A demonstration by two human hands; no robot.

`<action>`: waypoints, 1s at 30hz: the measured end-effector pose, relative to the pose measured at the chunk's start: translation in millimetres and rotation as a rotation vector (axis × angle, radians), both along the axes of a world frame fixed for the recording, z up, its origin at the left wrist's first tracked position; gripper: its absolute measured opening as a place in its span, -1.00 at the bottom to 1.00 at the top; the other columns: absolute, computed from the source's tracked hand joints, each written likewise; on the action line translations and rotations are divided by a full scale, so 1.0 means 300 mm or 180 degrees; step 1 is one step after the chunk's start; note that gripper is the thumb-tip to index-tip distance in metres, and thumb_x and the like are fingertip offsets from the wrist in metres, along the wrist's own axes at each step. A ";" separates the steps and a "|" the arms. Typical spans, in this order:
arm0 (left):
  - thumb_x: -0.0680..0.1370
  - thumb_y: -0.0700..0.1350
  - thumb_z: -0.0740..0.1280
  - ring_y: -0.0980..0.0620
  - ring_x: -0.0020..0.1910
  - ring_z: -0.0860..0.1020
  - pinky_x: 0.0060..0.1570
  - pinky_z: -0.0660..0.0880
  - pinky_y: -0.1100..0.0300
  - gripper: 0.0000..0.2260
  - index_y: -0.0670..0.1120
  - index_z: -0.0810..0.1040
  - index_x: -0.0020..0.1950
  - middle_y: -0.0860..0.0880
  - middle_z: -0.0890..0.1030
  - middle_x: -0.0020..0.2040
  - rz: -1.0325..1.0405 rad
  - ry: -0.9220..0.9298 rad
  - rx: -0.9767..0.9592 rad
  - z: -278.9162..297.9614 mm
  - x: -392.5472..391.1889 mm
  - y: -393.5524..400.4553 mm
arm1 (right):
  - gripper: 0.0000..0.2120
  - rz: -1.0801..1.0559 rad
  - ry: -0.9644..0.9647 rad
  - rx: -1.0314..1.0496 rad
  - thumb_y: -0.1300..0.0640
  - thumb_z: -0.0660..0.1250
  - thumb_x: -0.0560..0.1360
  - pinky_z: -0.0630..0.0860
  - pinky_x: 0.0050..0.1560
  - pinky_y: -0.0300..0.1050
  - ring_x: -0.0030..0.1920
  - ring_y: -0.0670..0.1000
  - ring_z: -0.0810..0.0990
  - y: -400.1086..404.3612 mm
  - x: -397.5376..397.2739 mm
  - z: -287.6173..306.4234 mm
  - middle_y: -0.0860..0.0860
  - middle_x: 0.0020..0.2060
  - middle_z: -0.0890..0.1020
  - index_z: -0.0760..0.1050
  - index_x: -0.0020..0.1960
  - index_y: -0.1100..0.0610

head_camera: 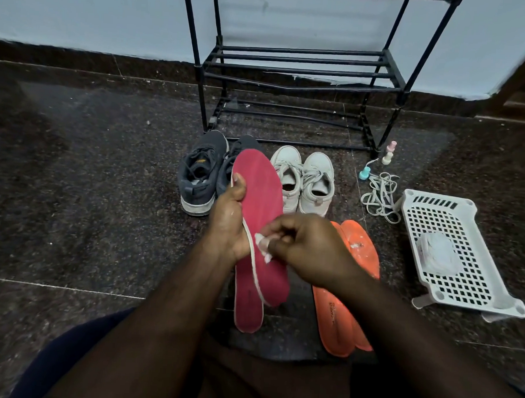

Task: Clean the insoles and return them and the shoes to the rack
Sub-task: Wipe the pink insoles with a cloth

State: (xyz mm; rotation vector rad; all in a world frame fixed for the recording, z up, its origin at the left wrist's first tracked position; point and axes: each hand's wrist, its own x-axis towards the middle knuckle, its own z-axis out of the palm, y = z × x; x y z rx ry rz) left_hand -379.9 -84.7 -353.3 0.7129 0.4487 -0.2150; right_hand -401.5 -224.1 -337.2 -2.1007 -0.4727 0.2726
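We find the left hand (pixel 229 211) gripping a red insole (pixel 259 198) by its left edge, thumb curled over the top face, holding it tilted above the floor (pixel 90 176). The right hand (pixel 308 249) pinches a small white wipe (pixel 260 244) against the lower half of that insole, fingers curled tight around it. A second red insole (pixel 247 303) lies flat beneath, and a pair of orange insoles (pixel 346 292) lies just to the right, the upper one bearing white marks. The dark shoes (pixel 200 175) and the white shoes (pixel 302 179) stand side by side in front of the black rack (pixel 303 68), whose bars carry nothing that we can see. In our judgement the main risk is the one-edge grip: firm rubbing could bend the insole or twist it loose onto the gritty floor, soiling it again. The wipe is small and bunched, so it may shed scraps or merely smear the dirt. We also note loose laces (pixel 380 193) and small bottles (pixel 389 153) beside the white basket (pixel 451 249); a careless reach toward the rack could scatter them. Mixing insoles between pairs on return is a further hazard.
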 end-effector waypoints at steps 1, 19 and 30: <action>0.62 0.28 0.12 -0.21 -0.05 0.66 -0.02 0.57 -0.10 -0.34 -0.29 0.47 0.36 -0.26 0.68 0.00 -0.0060 -0.0034 -0.0055 0.002 0.000 0.004 | -0.87 -0.0152 0.0065 0.0330 0.20 0.48 0.45 0.54 -0.18 -0.18 -0.30 -0.11 0.60 -0.015 0.023 0.011 -0.04 -0.31 0.67 0.66 -0.01 0.07; 0.62 0.28 0.14 -0.10 -0.23 0.66 -0.25 0.61 0.08 -0.41 -0.19 0.62 0.25 -0.19 0.68 -0.05 -0.0725 -0.0335 -0.0114 -0.031 -0.011 -0.016 | -0.87 -0.0986 0.0853 0.1589 0.37 0.37 0.50 0.66 -0.23 -0.08 -0.32 0.02 0.60 -0.054 0.078 0.030 0.11 -0.21 0.55 0.52 0.03 0.25; 0.67 0.13 0.14 -0.19 0.16 0.61 0.21 0.49 -0.31 -0.51 -0.15 0.44 0.46 -0.23 0.60 0.28 -0.0686 -0.0199 -0.0128 -0.035 -0.023 -0.036 | -0.77 -0.0954 0.0339 0.0913 0.34 0.41 0.49 0.60 -0.35 -0.07 -0.33 0.00 0.66 -0.093 0.104 0.055 0.18 -0.15 0.60 0.55 0.01 0.05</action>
